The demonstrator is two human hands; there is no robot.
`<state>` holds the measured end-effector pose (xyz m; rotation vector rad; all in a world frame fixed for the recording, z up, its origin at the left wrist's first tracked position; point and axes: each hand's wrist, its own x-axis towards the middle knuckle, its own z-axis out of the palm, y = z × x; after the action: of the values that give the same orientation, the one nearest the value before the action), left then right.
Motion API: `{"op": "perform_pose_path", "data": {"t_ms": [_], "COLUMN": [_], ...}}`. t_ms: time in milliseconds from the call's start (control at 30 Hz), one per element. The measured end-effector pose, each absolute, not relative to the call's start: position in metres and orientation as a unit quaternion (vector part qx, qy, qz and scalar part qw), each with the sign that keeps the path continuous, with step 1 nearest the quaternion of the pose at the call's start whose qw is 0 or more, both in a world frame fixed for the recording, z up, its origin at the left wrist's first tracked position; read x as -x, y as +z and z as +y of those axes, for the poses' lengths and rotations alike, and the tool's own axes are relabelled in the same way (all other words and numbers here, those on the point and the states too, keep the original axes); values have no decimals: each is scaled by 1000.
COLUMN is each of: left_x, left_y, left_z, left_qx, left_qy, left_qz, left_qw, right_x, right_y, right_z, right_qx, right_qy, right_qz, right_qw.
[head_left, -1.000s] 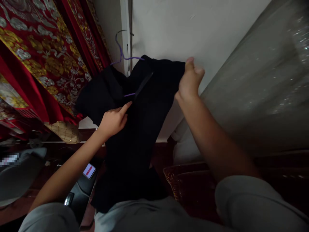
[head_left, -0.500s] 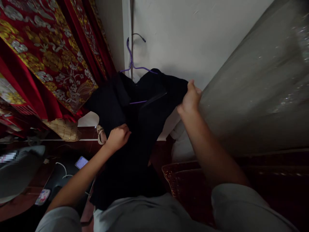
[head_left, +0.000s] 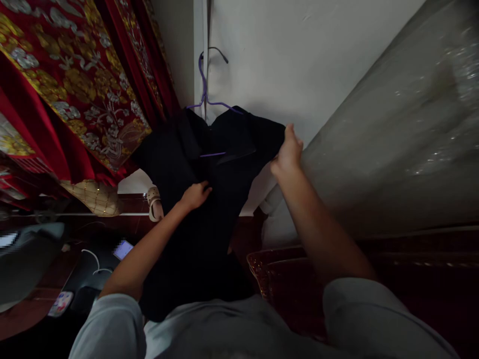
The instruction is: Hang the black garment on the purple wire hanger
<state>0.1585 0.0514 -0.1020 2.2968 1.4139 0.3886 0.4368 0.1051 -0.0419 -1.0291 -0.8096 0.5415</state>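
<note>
A dark short-sleeved shirt [head_left: 172, 164] with an open collar hangs on a purple hanger [head_left: 204, 89] in front of the wall. My right hand [head_left: 289, 152] is closed on the end of the sleeve at the right and holds it out sideways. At the chest, my left hand [head_left: 196, 195] lies against the front with its fingers curled into the cloth around the middle edge. The fingertips of both hands are partly hidden. Below, the shirt's dark lower part hangs down close to my body.
Red cloth with gold and silver embroidery [head_left: 86, 89] hangs at the left. A plastic-covered bulk [head_left: 374, 139] stands at the right, above dark red carved furniture [head_left: 284, 279]. Lower left are a lit phone [head_left: 122, 249], a white cable [head_left: 92, 257] and a beige clog [head_left: 153, 202].
My left hand has moved up and right across the shirt's front to its middle. My right hand, still on the sleeve, has shifted slightly left with the view.
</note>
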Motion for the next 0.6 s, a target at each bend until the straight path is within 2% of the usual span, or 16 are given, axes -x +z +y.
{"op": "perform_pose_path", "data": {"t_ms": [100,233,400,500,600], "left_x": [-163,-164,-170,-171,-168], "left_y": [-116,-130,-136,-129,-117], "left_z": [35,-9,-62,-84,-97], "left_qx": [-829,-800,-698,-658,-638], "left_qy": [177,285,459,492,510], "left_qz": [481,484,473,463,467], "left_qw": [224,209,280,332,338], "right_x": [-429,-395,-315,-279,-269], "right_y": [-38,-53,-111,-138,-143], "right_z": [87,29,-55,-84,-93], "right_qx": [476,457,453,481,468], "right_qy": [327,224,297,375,392], "right_qz": [-309,-336,-361,-355,-386], "right_qw": [756,793,759,709,692]}}
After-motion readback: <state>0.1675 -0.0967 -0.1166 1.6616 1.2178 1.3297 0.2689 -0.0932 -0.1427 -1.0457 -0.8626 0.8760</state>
